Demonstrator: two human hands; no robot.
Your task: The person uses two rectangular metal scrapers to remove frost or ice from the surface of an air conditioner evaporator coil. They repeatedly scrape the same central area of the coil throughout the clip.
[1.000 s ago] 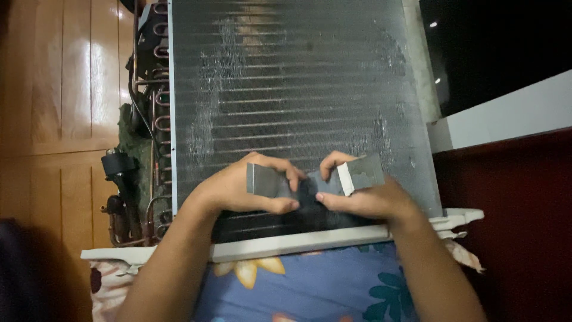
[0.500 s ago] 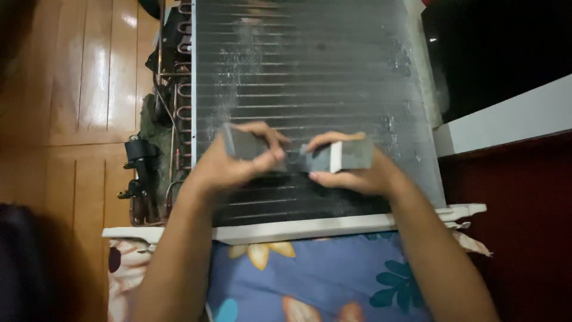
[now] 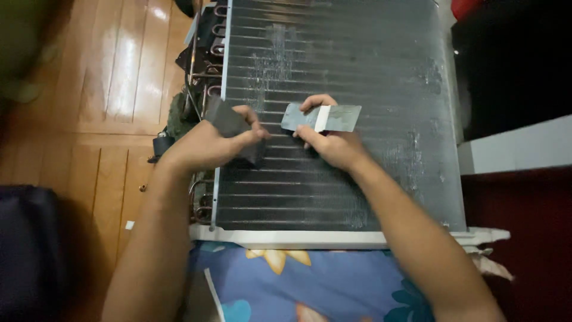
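Under both hands lies a finned coil panel (image 3: 339, 119). Left hand (image 3: 208, 143) pinches a dark comb block (image 3: 229, 122) against the fins, raking them; right hand (image 3: 333, 146) grips a grey taped card (image 3: 322, 117) just beside it, flat for bracing.

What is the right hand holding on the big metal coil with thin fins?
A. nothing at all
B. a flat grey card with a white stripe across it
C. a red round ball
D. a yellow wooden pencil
B, since the right hand grips a flat grey card with a white stripe against the finned metal coil.
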